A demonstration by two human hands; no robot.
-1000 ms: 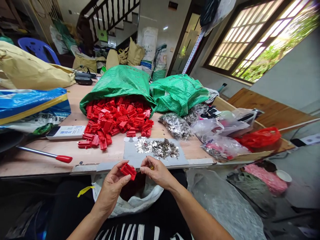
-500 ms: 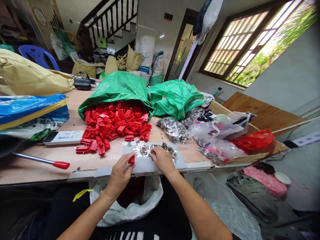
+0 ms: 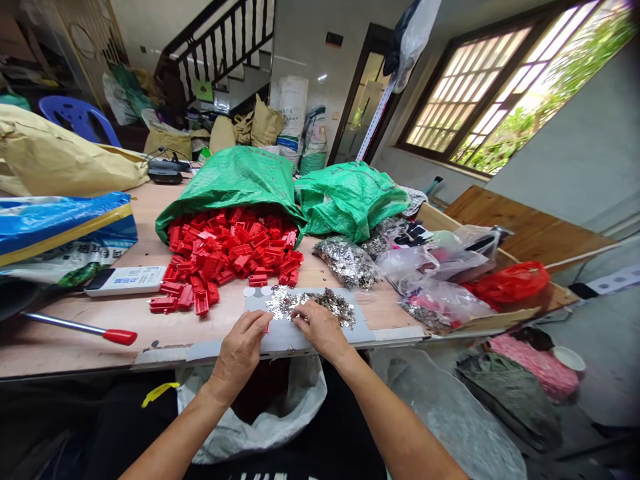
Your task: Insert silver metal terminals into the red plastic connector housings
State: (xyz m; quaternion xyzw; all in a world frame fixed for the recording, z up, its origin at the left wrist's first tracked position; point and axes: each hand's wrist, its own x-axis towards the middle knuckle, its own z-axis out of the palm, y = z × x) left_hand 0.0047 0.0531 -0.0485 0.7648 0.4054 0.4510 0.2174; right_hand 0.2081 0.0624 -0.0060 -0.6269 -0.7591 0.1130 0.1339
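Observation:
My left hand [image 3: 242, 351] rests at the table's front edge, fingers curled around a small red plastic part [image 3: 267, 326] that is mostly hidden. My right hand [image 3: 320, 327] lies on a grey card [image 3: 285, 337], fingertips pinched in a heap of small shiny metal pieces [image 3: 313, 303]. A big pile of red plastic parts [image 3: 227, 250] spills from a green woven sack [image 3: 235, 180] just beyond the hands.
A second green sack [image 3: 350, 193], clear bags of metal pieces [image 3: 347, 260], a red bag [image 3: 510, 281], a white remote [image 3: 125, 280] and a red-handled tool [image 3: 80, 327] lie on the wooden table [image 3: 65, 347]. A white bag [image 3: 270, 413] hangs open below the edge.
Both hands moved from over my lap up onto the table edge. The right hand reached into the metal pieces; the left carried the red part along.

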